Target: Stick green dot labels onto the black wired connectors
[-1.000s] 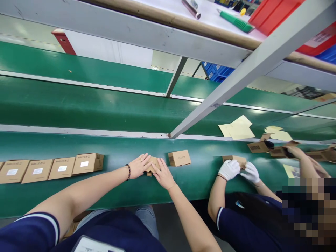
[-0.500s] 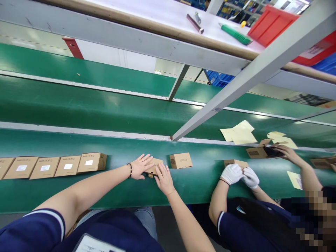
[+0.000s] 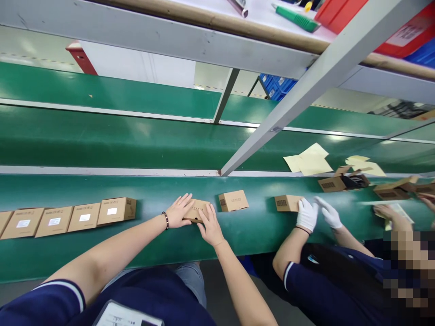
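Observation:
A small brown cardboard box [image 3: 198, 208] lies on the green conveyor belt [image 3: 152, 235] between my two hands. My left hand [image 3: 179, 211], with a bead bracelet at the wrist, rests on the box's left side, fingers stretched over it. My right hand [image 3: 210, 224] lies flat against its right near corner, fingers extended. Both hands press the box; neither lifts it. Another closed box [image 3: 233, 200] stands just right of them.
A row of several labelled boxes [image 3: 84, 216] sits to the left on the belt. To the right, a co-worker's white-gloved hands [image 3: 317, 213] touch a box [image 3: 287, 203]. Further right lie open boxes [image 3: 343, 182], yellow sheets [image 3: 309, 160] and another person's hand. A grey frame bar [image 3: 295, 106] crosses overhead.
My hands stay on the small box with slight shifts. The co-worker's gloved hands have slid their box left and spread apart. The far person's arm has drawn back.

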`<move>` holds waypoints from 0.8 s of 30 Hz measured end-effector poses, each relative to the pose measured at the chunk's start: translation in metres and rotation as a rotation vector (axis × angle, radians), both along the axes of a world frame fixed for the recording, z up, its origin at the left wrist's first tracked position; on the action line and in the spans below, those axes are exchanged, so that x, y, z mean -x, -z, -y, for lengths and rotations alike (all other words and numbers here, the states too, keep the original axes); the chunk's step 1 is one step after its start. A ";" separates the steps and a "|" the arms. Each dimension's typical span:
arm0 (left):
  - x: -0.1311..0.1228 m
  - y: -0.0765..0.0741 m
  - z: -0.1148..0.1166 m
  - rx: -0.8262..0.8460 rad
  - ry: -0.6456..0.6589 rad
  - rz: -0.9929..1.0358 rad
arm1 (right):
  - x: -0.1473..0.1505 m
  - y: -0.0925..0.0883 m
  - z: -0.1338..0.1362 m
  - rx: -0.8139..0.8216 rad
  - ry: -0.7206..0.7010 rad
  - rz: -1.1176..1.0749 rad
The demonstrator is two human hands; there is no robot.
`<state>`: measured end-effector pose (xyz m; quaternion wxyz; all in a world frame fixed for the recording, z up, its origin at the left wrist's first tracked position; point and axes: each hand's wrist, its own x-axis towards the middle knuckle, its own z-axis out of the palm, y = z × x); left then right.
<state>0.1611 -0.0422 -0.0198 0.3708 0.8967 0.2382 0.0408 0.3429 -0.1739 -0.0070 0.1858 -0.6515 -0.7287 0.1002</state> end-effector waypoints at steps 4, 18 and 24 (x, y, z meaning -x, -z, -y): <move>-0.004 -0.003 -0.005 -0.109 0.093 -0.038 | -0.007 -0.002 -0.004 -0.006 -0.035 0.001; -0.018 -0.006 0.025 -0.303 0.084 -0.143 | -0.007 0.020 0.000 -0.091 -0.084 0.174; -0.011 -0.006 0.022 -0.464 0.125 -0.245 | 0.008 0.021 0.007 -0.234 -0.072 0.152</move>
